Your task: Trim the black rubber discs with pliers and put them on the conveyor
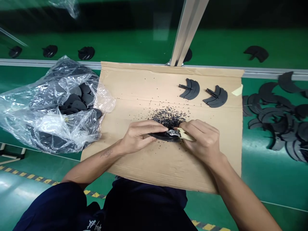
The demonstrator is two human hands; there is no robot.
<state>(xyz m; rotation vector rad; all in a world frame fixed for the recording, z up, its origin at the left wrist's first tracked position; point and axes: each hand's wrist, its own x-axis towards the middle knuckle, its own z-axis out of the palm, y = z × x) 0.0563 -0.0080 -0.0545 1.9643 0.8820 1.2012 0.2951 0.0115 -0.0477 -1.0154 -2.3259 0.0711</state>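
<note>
a curved black rubber piece [163, 137] sits between both hands, low over the middle of a cardboard sheet [134, 81]. the left hand [141, 136] is closed over it, its fingers [154, 127] gripping it from above. the right hand [201, 141] has its fingers [194, 127] curled firmly around a small silvery tool [173, 133] with a pale tan grip [186, 134], and the tool's tip meets the piece, though the hands hide part of both. a heap of black rubber crumbs [167, 117] lies just beyond the hands, with more scattered over the cardboard. two fan-shaped black pieces [191, 89] with thin stems lie side by side near the sheet's far edge. to the left, a clear plastic bag [103, 102] holds more black pieces, and to the right a loose pile of black pieces [276, 120] lies on a green surface [271, 179]. a metal rail [269, 73] runs behind the sheet.
</note>
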